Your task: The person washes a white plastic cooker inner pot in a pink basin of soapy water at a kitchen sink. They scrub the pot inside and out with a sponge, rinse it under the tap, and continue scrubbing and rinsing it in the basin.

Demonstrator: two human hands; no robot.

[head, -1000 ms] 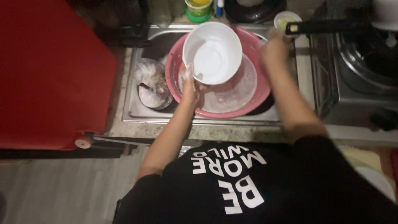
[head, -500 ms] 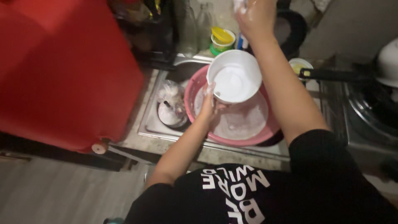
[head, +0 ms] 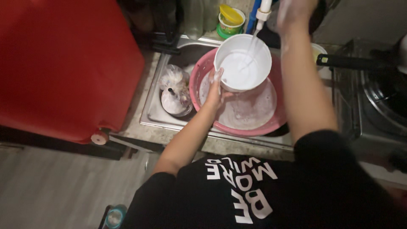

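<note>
My left hand [head: 215, 87], soapy, grips the near rim of a white bowl [head: 242, 62] and holds it tilted over a pink basin [head: 271, 123] of sudsy water in the steel sink [head: 149, 113]. A thin stream of water runs from the white tap spout [head: 263, 10] into the bowl. My right hand [head: 294, 9] is raised at the top edge by the tap, blurred; what its fingers hold I cannot make out.
A large red container [head: 63, 63] stands left of the sink. A bag-covered metal pot [head: 174, 95] sits in the sink's left part. Behind are a green-and-yellow tub [head: 229, 20] and bottles. A stove [head: 373, 97] with a black pan handle [head: 352, 62] is at right.
My right hand rose from the basin's far rim to the tap, and water now streams into the bowl. The left hand kept its hold on the bowl.
</note>
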